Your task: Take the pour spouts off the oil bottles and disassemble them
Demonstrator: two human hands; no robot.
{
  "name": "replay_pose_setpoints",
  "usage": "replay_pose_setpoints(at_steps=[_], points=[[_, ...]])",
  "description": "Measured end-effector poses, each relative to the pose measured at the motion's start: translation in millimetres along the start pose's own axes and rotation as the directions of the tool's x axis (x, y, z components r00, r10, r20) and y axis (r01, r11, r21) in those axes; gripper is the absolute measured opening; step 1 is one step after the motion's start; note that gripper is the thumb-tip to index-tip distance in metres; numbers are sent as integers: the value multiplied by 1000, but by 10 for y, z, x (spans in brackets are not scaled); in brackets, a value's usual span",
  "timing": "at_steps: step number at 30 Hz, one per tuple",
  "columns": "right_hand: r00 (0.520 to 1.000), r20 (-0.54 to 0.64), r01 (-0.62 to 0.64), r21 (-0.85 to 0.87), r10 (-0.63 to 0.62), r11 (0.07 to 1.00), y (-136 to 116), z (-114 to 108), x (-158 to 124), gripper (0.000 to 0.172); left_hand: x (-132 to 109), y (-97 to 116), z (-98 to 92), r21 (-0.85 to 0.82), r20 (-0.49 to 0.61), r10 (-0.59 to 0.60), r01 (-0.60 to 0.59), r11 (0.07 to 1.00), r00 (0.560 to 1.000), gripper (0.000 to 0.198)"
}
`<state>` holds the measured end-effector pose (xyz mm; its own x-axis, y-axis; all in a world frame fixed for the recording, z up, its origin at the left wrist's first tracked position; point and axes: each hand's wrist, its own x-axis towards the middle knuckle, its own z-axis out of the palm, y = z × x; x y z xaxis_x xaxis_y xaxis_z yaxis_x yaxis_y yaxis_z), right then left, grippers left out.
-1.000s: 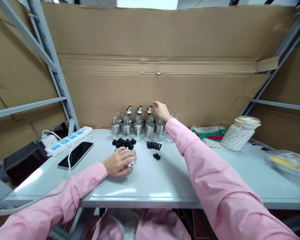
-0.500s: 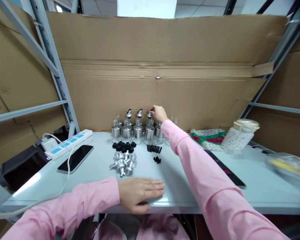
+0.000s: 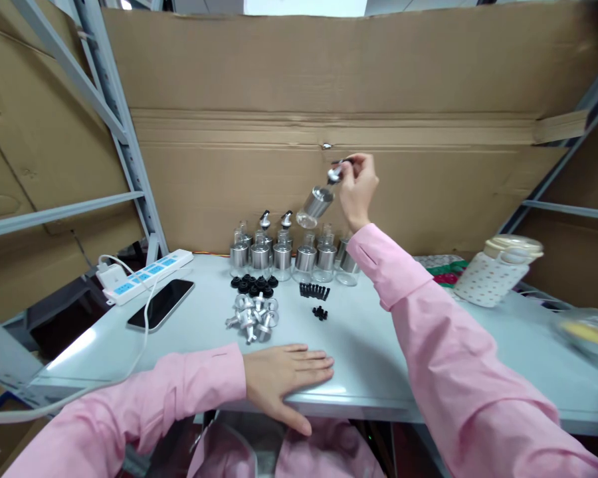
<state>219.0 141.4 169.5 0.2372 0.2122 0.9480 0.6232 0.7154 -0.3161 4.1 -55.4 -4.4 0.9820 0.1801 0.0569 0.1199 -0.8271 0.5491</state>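
Observation:
My right hand [image 3: 359, 186] grips a glass bottle with a metal sleeve [image 3: 317, 204] by its pourer top. The bottle hangs tilted in the air above the others, its base toward the left. Flat on the table's front edge rests my left hand [image 3: 286, 378], fingers stretched out and holding nothing. Several metal-sleeved glass bottles [image 3: 282, 257] stand in rows at the back, two of them with pourer tops [image 3: 265, 220]. Before them lie black round stoppers [image 3: 254, 285], silver spout pieces [image 3: 253, 317], a row of small black pieces [image 3: 315, 291] and tiny black parts [image 3: 319, 313].
A phone [image 3: 162, 304] and a white power strip [image 3: 149, 275] with a cable lie at the left. To the right are a dotted jar [image 3: 493, 275], a patterned cloth [image 3: 446, 267] and a blurred plastic-wrapped item [image 3: 591, 332]. Cardboard [image 3: 219, 172] walls the back.
My right hand has lifted a bottle out of the back rows, raising it up and to the right and tilting it. The left thumb has spread wider. The view has shifted slightly.

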Motion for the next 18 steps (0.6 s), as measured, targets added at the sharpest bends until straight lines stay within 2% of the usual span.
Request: replay_pose_setpoints(at_steps=[3,5,7,9,10,13,16,18], points=[[991,-126,70,166,-49,984,-272,-121,30,35,3,-21,-32,-255,-84,-101,76,964,991,86],[991,-131,62,287,-25,956,-482,-224,-67,36,4,-71,-34,-499,-148,-171,75,863,974,87],[999,-24,-32,435,47,900,-695,-337,-254,30,9,-151,-16,-693,-201,-219,19,721,955,92],[972,141,-236,584,190,777,-893,-444,-501,21,24,-236,12,-801,-247,-268,-41,597,931,96],[934,251,-356,628,253,692,-982,-489,-633,18,35,-270,24,-833,-271,-291,-72,548,918,96],[759,549,-651,635,349,417,-1203,-580,-995,18,71,-290,26,-871,-319,-315,-146,470,894,89],[642,677,-765,599,360,239,-1357,-610,-1247,18,94,-203,-18,-857,-323,-304,-141,496,896,78],[606,713,-792,582,354,182,-1429,-613,-1355,17,92,-139,-49,-853,-292,-340,-82,516,894,72]])
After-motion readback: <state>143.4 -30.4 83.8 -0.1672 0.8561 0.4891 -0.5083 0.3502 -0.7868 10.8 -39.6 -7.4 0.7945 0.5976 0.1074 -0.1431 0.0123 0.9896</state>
